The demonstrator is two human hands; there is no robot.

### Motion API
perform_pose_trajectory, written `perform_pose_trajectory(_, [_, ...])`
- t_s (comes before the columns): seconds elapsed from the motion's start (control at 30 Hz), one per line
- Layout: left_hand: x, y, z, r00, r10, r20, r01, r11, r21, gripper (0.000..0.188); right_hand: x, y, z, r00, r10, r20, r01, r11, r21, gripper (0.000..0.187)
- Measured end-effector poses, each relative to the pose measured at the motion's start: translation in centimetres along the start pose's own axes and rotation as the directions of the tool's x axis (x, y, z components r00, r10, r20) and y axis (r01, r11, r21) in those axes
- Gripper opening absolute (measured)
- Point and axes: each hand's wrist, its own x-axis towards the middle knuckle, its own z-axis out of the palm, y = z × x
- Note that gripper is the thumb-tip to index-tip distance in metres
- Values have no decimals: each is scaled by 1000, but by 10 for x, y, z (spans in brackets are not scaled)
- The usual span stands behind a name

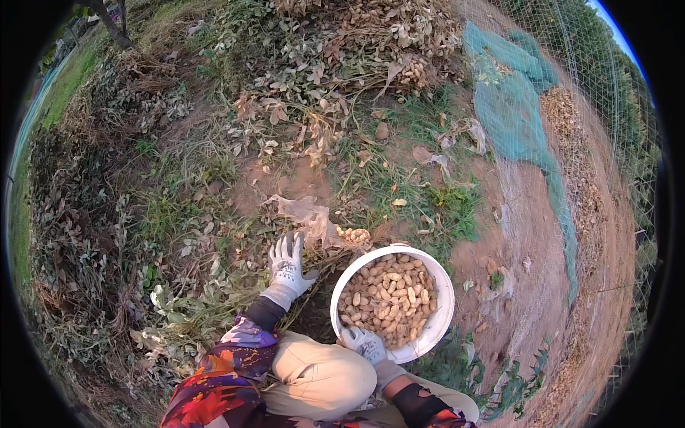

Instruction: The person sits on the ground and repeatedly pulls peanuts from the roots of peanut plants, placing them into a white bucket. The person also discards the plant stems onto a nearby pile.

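At the 9 o'clock side, dry plants (78,207) lie in a tangled mass. Nearer to the middle, the left hand (287,267), in a grey-white glove, is open, the fingers a little spread toward 12 o'clock; no object is seen in it, and whether it touches the stems below I cannot tell. A small heap of pale pods (353,234) lies on the ground, just beside the white bucket (445,299) at its 11 o'clock. The right hand (365,345), gloved likewise, is at the bucket's 7 o'clock, with fingers bent at the rim; how firmly they close, I cannot tell. The bucket's round mouth faces upward and shows no clear long axis. Inside, the peanuts (389,296) point in many directions, tan, unshelled and oblong
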Motion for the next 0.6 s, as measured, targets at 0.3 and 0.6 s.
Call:
perform_pose_trajectory(0.3, [35, -17, 21, 834, -304, 460, 240, 951, 193, 80, 7, 1, 11, 998, 22, 62, -21, 1000, -15, 23])
perform_pose_trajectory(0.6, [39, -58, -65, 823, -510, 251, 520, 853, 27, 75, 12, -2, 19, 997, -3, 73, 4, 1000, -13, 21])
